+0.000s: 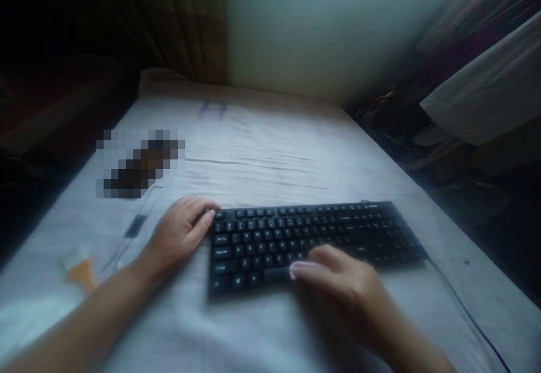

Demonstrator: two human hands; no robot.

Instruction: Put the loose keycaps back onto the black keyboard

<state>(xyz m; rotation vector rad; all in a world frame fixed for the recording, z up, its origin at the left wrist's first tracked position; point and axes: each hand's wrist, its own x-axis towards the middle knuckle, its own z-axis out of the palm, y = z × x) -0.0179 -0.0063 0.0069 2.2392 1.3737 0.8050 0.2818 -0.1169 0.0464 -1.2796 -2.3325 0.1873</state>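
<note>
A black computer keyboard [249,238] lies flat on the light sheet, its keys facing up. My left hand [181,226] grips its upper left corner, thumb on the edge near the Esc key and fingers curled over the far side. Over the lower middle of the keyboard is my right hand [342,277], fingers closed on a small whitish wad [301,269], perhaps cloth or tissue. The wad touches the space bar [276,274]. Much of it is hidden by my fingers, and the hand covers some keys.
A brush with an orange handle [82,274] lies left of my left forearm. Beyond it are a dark object with thin loops [135,226] and a pixelated patch. The keyboard's cable [469,308] runs off to the lower right. Fabric [486,85] hangs at the right.
</note>
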